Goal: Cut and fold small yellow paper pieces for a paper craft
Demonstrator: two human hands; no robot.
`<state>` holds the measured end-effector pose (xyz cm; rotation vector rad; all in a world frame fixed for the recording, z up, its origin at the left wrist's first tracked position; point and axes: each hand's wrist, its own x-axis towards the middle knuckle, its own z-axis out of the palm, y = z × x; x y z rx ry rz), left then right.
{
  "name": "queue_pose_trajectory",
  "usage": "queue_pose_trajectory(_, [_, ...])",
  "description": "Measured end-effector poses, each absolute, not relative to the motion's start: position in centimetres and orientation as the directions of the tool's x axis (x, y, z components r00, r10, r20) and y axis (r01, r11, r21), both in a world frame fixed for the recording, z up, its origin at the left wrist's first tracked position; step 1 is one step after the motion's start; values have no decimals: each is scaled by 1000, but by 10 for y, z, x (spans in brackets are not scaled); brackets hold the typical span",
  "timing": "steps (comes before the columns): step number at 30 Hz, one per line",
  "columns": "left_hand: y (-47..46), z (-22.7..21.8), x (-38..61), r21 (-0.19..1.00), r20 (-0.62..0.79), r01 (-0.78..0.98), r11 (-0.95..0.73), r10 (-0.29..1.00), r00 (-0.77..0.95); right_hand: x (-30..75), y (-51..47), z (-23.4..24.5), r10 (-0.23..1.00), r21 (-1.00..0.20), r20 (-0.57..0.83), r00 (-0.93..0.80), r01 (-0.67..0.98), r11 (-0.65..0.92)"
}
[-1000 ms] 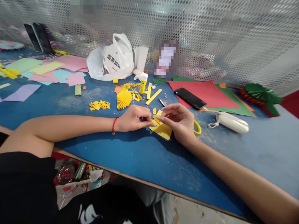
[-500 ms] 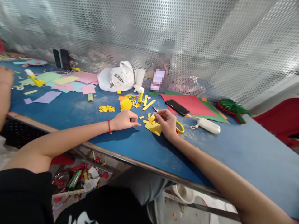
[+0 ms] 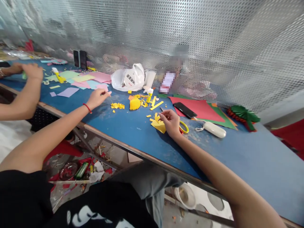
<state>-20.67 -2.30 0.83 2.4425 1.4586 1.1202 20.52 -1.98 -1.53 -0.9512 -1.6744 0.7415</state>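
Note:
My left hand, with a red cord on its wrist, reaches out over the blue table. Its fingers are pinched together, and what they hold, if anything, is too small to make out. My right hand rests curled beside cut yellow paper, thumb and fingertips drawn together. Whatever lies between those fingertips cannot be told. Scissors with a yellow and red handle lie partly hidden under the right hand. Between the hands are a pleated yellow paper fan, a glue stick, yellow strips and folded yellow pieces.
A white plastic bag stands against the perforated metal wall. Right of my hand lie a black phone, red paper, a white power bank and a green folded paper piece. Another person's hands work at far left.
My left hand has moved left, away from the right hand, to where a small olive piece stood, now out of sight. The right hand stays by the yellow paper. The view has turned left.

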Motion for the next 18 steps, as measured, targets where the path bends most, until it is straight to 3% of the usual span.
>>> queue_pose_trajectory(1, [-22, 3, -205, 507, 439, 771, -385, 885, 153, 205, -20, -15, 864, -828, 474, -168, 249, 502])
queue_pose_trajectory(4, [-22, -14, -192, 558, 311, 776, -295, 941, 134, 206, -19, -16, 858, -810, 470, -205, 286, 512])
queue_pose_trajectory(11, [-3, -9, -162, 630, 139, 714, -305, 949, 283, 206, -21, -14, 871, -820, 407, -275, 311, 481])
queue_pose_trajectory(18, [-6, 2, -160, 698, 62, 647, -307, 926, 372, 209, -22, -16, 883, -852, 325, -339, 300, 430])
